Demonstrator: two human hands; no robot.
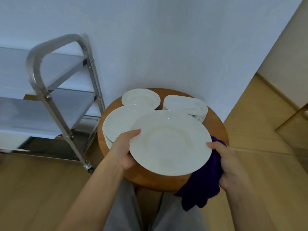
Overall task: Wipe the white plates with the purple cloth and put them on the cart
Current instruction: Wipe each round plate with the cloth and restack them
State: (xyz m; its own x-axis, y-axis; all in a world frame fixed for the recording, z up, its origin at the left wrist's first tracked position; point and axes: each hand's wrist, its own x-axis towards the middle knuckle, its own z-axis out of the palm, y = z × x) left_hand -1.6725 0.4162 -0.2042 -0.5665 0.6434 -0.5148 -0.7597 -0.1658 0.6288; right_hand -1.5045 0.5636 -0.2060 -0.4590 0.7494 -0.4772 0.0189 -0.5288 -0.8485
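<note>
A large white plate (170,142) is held above a round wooden tabletop (218,129). Left hand (123,150) fingers grip its left rim. Right hand (228,164) pinches the right rim, clutching a purple cloth (205,184) beneath it.

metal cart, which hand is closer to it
Left. The left hand holds the plate's left edge, on the side toward the metal cart. The right hand, with the purple cloth, is at the plate's far edge.
</note>
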